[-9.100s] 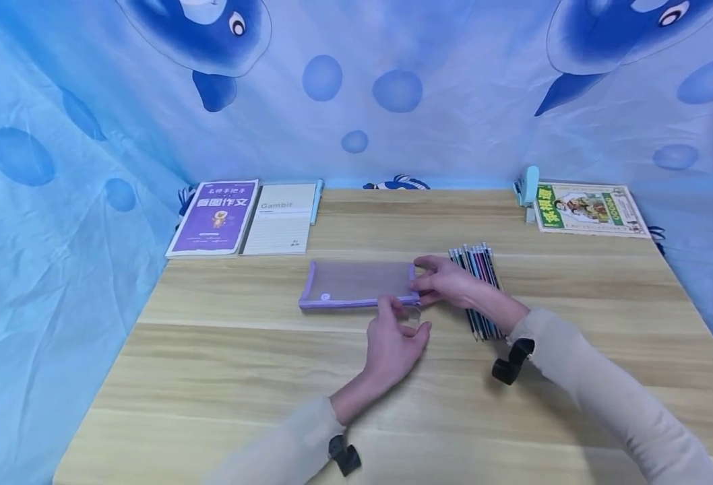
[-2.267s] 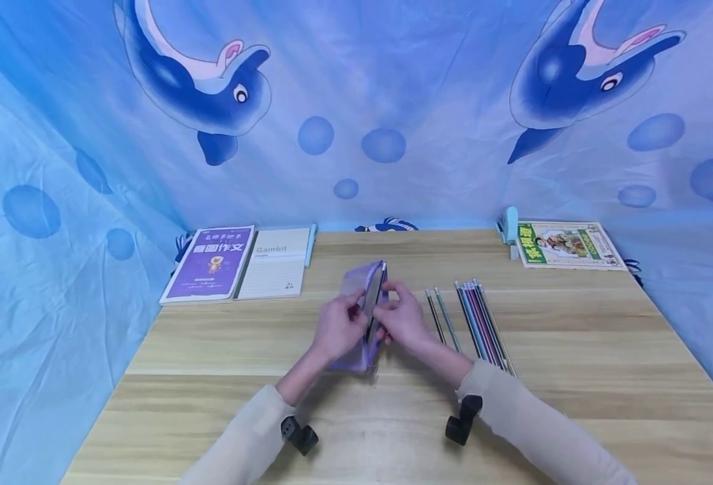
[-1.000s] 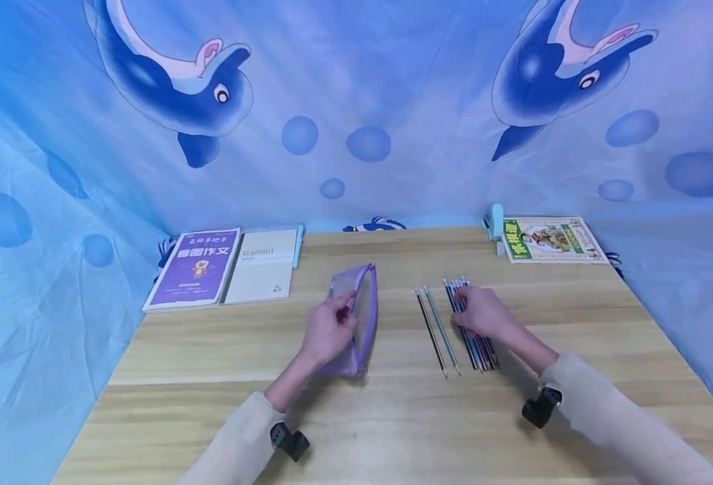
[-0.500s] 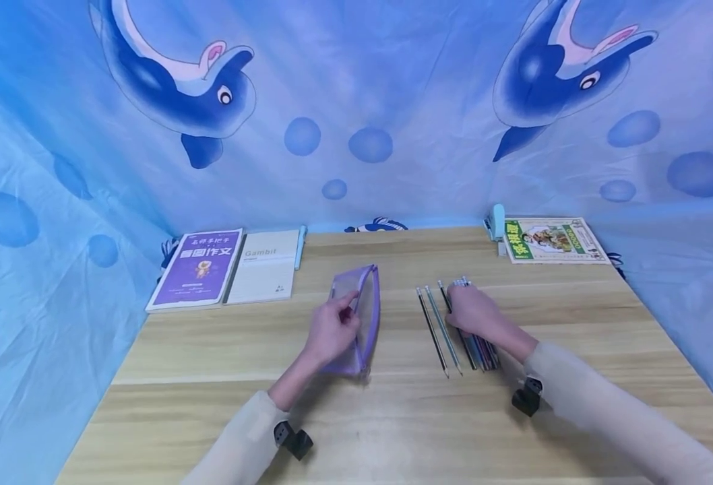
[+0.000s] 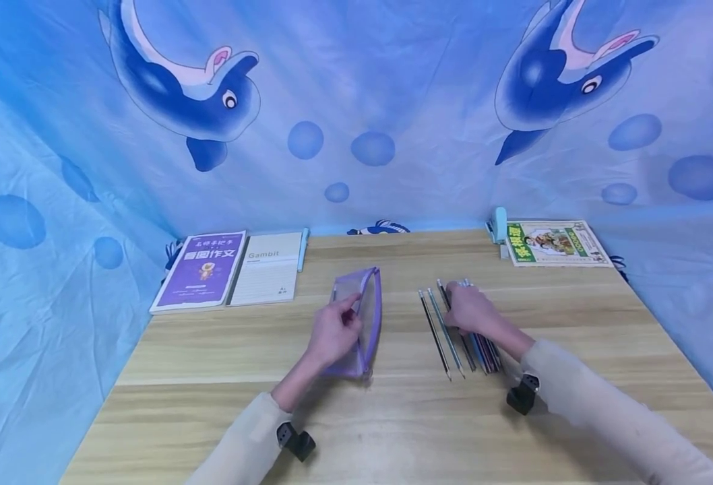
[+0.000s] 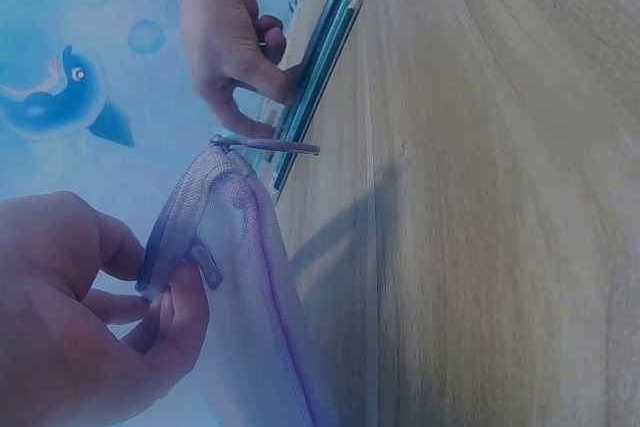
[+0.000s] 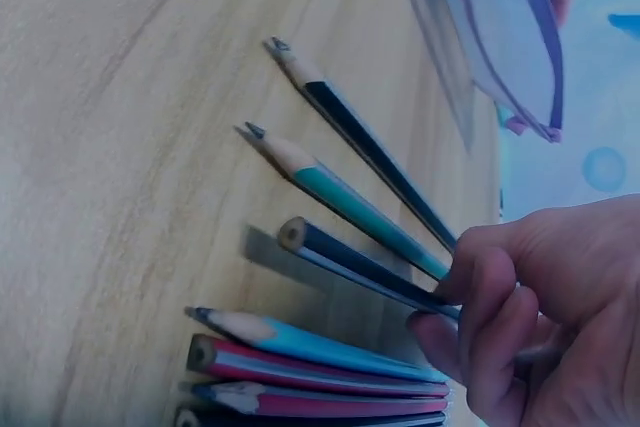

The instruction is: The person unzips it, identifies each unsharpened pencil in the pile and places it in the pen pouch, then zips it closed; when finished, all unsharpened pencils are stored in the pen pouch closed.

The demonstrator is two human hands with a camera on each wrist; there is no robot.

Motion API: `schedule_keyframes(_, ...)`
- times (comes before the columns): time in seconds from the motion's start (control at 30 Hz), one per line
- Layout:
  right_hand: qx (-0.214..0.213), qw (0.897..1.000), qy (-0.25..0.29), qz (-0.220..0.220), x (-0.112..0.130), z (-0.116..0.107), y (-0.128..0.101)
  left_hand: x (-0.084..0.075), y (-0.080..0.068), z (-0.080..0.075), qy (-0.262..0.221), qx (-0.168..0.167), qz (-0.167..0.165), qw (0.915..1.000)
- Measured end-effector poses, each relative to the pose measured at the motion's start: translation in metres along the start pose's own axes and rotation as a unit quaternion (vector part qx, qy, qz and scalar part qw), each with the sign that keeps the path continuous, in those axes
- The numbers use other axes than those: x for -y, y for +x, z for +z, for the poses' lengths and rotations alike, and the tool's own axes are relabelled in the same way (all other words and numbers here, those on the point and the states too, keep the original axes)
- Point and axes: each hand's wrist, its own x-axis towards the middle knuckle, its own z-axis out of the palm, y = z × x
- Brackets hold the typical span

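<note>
A purple-edged mesh pencil case stands on edge at mid-table, its zipped side gaping. My left hand pinches the zipper edge between thumb and fingers. My right hand pinches a dark, unsharpened pencil near its far end; its blunt end casts a shadow on the wood in the right wrist view. Just left of it lie a sharpened black pencil and a sharpened teal pencil, side by side. Under and right of the right hand is a bunch of pencils, some pink, blue and dark, partly hidden.
A purple book and a pale notebook lie at the back left, with a light-blue stick-like item beside them. Back right are a light-blue stapler-like item and a green-and-white booklet. A dolphin-print curtain hangs behind.
Earlier both hands were at the case, which first lay flat. The right hand then went to the bunch and has drawn one dark pencil leftward from it. The left hand keeps its grip.
</note>
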Motion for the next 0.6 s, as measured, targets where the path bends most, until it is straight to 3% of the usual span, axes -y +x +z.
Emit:
schedule_keyframes(0.13, -0.023, 0.997, 0.075, 0.001, -0.002, -0.003, -0.003, 0.001, 0.0, -0.001, 0.004, -0.002, 0.016, 0.9999)
schedule_keyframes(0.33, -0.05, 0.987, 0.149, -0.034, -0.001, -0.006, -0.006, 0.002, 0.0, -0.002, -0.005, -0.007, 0.006, 0.9999)
schedule_keyframes(0.47, -0.055, 0.975, 0.211, -0.033, 0.002, -0.007, -0.008, 0.002, -0.001, -0.003, -0.005, -0.007, 0.002, 1.0)
schedule_keyframes(0.6, -0.052, 0.956, 0.287, -0.022, 0.009, -0.007, -0.009, 0.001, 0.0, -0.003, 0.0, -0.01, 0.006, 0.9999)
